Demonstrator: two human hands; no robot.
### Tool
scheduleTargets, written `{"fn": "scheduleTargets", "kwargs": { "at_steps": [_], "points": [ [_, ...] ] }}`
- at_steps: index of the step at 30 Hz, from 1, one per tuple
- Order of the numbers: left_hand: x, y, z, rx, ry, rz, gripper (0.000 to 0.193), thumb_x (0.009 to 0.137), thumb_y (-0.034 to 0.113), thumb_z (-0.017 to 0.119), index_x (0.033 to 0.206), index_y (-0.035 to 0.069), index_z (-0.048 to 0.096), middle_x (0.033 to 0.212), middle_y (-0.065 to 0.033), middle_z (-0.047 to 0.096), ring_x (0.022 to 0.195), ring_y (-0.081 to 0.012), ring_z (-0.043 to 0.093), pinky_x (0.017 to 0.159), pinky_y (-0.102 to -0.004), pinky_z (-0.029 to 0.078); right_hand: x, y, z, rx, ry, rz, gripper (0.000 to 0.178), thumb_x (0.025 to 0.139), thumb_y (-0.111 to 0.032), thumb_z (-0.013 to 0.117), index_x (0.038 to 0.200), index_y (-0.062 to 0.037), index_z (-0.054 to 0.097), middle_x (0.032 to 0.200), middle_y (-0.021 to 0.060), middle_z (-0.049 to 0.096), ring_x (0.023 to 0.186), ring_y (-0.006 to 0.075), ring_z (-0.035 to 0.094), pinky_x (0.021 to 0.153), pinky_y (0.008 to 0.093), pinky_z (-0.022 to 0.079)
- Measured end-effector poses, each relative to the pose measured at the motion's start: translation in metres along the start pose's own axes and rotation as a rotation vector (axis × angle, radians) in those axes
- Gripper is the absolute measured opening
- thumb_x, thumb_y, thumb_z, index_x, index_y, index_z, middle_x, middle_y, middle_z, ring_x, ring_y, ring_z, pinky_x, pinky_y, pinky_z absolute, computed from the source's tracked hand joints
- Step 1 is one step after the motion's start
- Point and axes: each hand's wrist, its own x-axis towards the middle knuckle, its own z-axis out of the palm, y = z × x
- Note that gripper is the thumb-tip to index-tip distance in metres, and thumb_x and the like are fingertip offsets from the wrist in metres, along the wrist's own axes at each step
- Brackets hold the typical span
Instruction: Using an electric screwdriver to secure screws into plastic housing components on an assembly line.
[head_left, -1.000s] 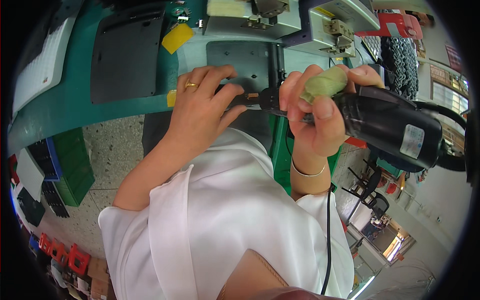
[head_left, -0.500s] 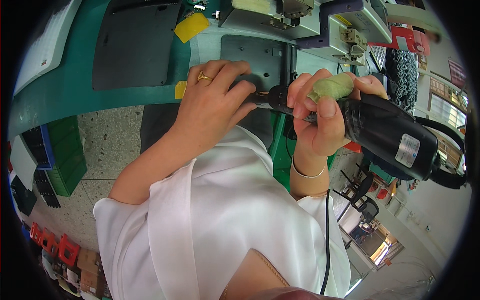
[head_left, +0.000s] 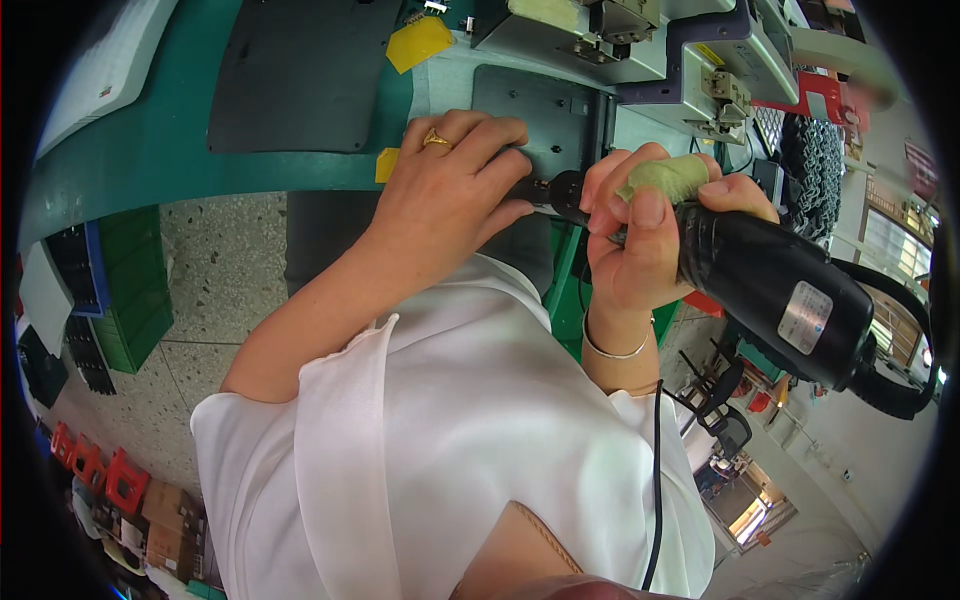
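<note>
A black electric screwdriver lies slanted in my right hand, whose fingers are wrapped around its front part. A pale green wrap covers part of one finger of that hand. The screwdriver's nose points left, toward my left hand. There the thumb and forefinger are bent together around the tip; what they pinch is hidden. Just beyond both hands lies a dark grey plastic panel with small holes, its near part covered by the fingers.
Another dark panel rests on the green mat to the left. Yellow pieces lie between the panels. Metal-and-grey fixtures stand at the far right. A black cable hangs over my white top.
The whole view has shifted, so the bench and panels sit farther right and slightly higher. Both hands keep nearly the same hold, and the screwdriver's rear end sits a little lower.
</note>
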Motion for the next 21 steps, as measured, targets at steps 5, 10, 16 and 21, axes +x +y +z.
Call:
{"fn": "scheduleTargets", "kwargs": {
  "at_steps": [5,10,16,21],
  "points": [
    [0.006,0.009,-0.007,0.047,-0.065,-0.027,0.046,0.064,0.021,0.082,0.102,0.01,0.058,0.126,-0.0077,0.049,0.117,-0.0274,0.045,0.095,-0.0416,0.037,-0.002,-0.005,0.001,-0.074,-0.018,-0.059,0.04,0.083,0.003,0.061,0.109,-0.0141,0.035,0.065,0.0066,0.046,0.044,0.0168,0.044,0.042,0.0331,0.045],
    [0.016,0.007,-0.012,0.16,-0.085,-0.044,0.062,0.061,0.028,0.085,0.113,0.01,0.055,0.137,-0.0146,0.041,0.129,-0.033,0.037,0.1,-0.0446,0.033,-0.005,-0.005,-0.002,0.159,0.224,0.002,0.045,0.081,0.004,0.063,0.113,-0.0099,0.036,0.066,0.0062,0.049,0.047,0.0183,0.051,0.047,0.031,0.046],
    [0.016,0.01,-0.023,0.234,-0.196,-0.01,0.07,0.057,0.034,0.086,0.114,0.008,0.054,0.135,-0.0176,0.041,0.13,-0.0375,0.037,0.102,-0.0473,0.034,-0.008,-0.03,-0.047,0.328,0.429,0.02,0.037,0.085,-0.008,0.055,0.119,-0.0142,0.043,0.068,0.003,0.048,0.054,0.015,0.046,0.052,0.032,0.04],
    [0.004,0.018,-0.032,0.24,-0.266,0.095,0.066,0.056,0.034,0.085,0.109,0.008,0.056,0.131,-0.0158,0.042,0.128,-0.0374,0.039,0.098,-0.0477,0.04,-0.006,-0.034,-0.073,0.374,0.471,-0.01,0.029,0.087,-0.008,0.053,0.115,-0.0124,0.046,0.07,-0.0011,0.049,0.058,0.0108,0.044,0.057,0.0292,0.037]
  ]
}}
